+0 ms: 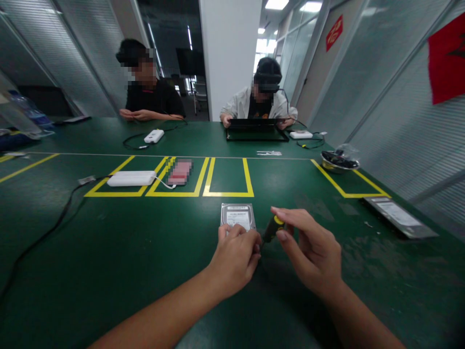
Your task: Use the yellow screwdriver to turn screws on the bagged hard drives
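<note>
A silver hard drive [238, 215] with a white label lies on the green table in front of me. My left hand [236, 254] covers its near part, fingers curled over it and pressed close together. Just right of the drive, my right hand [310, 245] grips the dark handle of a small screwdriver [271, 230] with a yellow band, between thumb and fingers. The screwdriver tilts, its shaft pointing down toward the drive's near right side by my left fingertips. Where its tip rests is hidden.
A white power bank [131, 178], cabled to a pink phone [180, 172], lies left among yellow tape outlines. At right are a second drive [397, 215] and a metal bowl [339, 164] of dark parts. Across the table sit two people, one holding a black frame [257, 130].
</note>
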Motion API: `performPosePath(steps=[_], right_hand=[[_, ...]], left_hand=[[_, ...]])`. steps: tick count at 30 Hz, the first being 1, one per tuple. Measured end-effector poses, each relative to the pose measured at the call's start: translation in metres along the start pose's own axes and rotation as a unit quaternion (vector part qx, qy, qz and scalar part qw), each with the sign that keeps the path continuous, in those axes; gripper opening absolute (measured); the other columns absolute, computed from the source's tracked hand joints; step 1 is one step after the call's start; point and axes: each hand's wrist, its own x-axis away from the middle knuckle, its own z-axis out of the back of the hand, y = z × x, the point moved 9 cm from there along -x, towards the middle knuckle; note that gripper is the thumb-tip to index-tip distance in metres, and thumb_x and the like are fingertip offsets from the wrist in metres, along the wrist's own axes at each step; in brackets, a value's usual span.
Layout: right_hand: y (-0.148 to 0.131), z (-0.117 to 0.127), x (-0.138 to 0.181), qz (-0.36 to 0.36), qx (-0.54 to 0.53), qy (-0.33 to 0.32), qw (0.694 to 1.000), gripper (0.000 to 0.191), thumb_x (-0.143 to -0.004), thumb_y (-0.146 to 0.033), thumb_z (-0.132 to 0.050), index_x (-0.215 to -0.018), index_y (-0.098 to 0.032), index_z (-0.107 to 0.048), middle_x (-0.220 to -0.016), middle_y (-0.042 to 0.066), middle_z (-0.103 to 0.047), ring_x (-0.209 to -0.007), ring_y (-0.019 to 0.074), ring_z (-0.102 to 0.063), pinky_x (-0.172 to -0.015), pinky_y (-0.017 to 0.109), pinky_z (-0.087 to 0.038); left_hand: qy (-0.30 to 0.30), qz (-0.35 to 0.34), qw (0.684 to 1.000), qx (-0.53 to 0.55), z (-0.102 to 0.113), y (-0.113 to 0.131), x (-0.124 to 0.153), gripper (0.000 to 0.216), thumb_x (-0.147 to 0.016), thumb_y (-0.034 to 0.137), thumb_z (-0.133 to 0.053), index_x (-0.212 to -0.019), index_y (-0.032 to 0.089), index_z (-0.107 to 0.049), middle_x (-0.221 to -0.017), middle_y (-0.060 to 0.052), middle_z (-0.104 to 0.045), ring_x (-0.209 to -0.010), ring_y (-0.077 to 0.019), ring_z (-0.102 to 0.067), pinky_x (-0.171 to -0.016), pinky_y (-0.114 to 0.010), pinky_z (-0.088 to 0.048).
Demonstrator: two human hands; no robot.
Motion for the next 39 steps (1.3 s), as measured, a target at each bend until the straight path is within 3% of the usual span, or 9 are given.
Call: performPosePath(steps=[13, 19, 24, 30, 34, 36, 39], right_hand=[[0.0037, 0.0032, 0.0037, -0.011, 0.013, 0.030, 0.999, 0.043, -0.078, -0.011, -0.074, -0.117, -0.025, -0.064, -0.105, 0.006, -0.057, -0.092, 0.0182, -0.058, -0.066, 0.030, -0.048], [0.0005, -0.0031, 0.0005, -0.006, -0.025, -0.003, 1.000, 0.041, -0.085, -0.006, -0.060, -0.121, -0.024, -0.061, -0.114, 0.009, -0.064, -0.106, 0.0240, -0.059, -0.081, 0.039, -0.051], [0.0057, 0.0019, 0.0019, -0.023, -0.010, 0.031, 0.999, 0.040, -0.078, -0.010, -0.071, -0.114, -0.025, -0.063, -0.106, 0.007, -0.058, -0.094, 0.0205, -0.059, -0.070, 0.033, -0.050], [0.0039, -0.0037, 0.0006, -0.016, -0.040, -0.005, 0.999, 0.040, -0.085, -0.006, -0.059, -0.122, -0.024, -0.061, -0.114, 0.009, -0.064, -0.108, 0.0240, -0.059, -0.086, 0.041, -0.050], [0.0045, 0.0008, 0.0005, -0.017, -0.017, 0.022, 0.999, 0.041, -0.079, -0.010, -0.071, -0.117, -0.026, -0.063, -0.110, 0.007, -0.061, -0.101, 0.0219, -0.059, -0.077, 0.035, -0.052], [0.0042, 0.0013, 0.0001, -0.018, -0.010, 0.024, 0.999, 0.038, -0.082, -0.010, -0.068, -0.116, -0.026, -0.064, -0.109, 0.007, -0.061, -0.099, 0.0211, -0.060, -0.074, 0.034, -0.052], [0.0025, -0.0025, -0.0007, -0.015, -0.016, 0.001, 1.000, 0.037, -0.088, -0.009, -0.058, -0.121, -0.025, -0.062, -0.112, 0.009, -0.064, -0.105, 0.0230, -0.060, -0.082, 0.040, -0.052]], left_hand=[[0.002, 0.019, 1.000, 0.015, -0.0068, -0.0055, -0.0017, 0.026, -0.076, 0.012, -0.065, -0.097, 0.022, -0.052, -0.086, 0.001, -0.062, -0.089, -0.0222, -0.051, -0.085, -0.041, -0.027], [-0.005, 0.021, 0.999, 0.026, -0.0081, -0.0061, -0.0027, 0.026, -0.076, 0.012, -0.064, -0.097, 0.022, -0.052, -0.085, 0.001, -0.063, -0.089, -0.0225, -0.051, -0.085, -0.041, -0.028], [0.004, 0.023, 0.999, 0.023, -0.0078, -0.0062, -0.0026, 0.029, -0.075, 0.012, -0.064, -0.100, 0.023, -0.052, -0.087, 0.000, -0.063, -0.090, -0.0241, -0.052, -0.085, -0.042, -0.029], [-0.003, 0.022, 0.999, 0.041, -0.0087, -0.0059, -0.0030, 0.032, -0.076, 0.011, -0.064, -0.103, 0.023, -0.051, -0.088, 0.000, -0.065, -0.092, -0.0240, -0.053, -0.086, -0.042, -0.029], [0.000, 0.022, 0.999, 0.032, -0.0083, -0.0061, -0.0032, 0.033, -0.076, 0.011, -0.064, -0.105, 0.023, -0.052, -0.091, -0.001, -0.065, -0.092, -0.0246, -0.052, -0.085, -0.042, -0.029], [-0.007, 0.022, 0.999, 0.040, -0.0093, -0.0057, -0.0032, 0.032, -0.076, 0.011, -0.064, -0.103, 0.023, -0.052, -0.088, 0.000, -0.065, -0.092, -0.0240, -0.052, -0.086, -0.042, -0.029], [-0.014, 0.023, 0.998, 0.049, -0.0100, -0.0055, -0.0030, 0.032, -0.076, 0.010, -0.064, -0.102, 0.023, -0.052, -0.085, 0.002, -0.065, -0.092, -0.0235, -0.052, -0.086, -0.042, -0.029]])
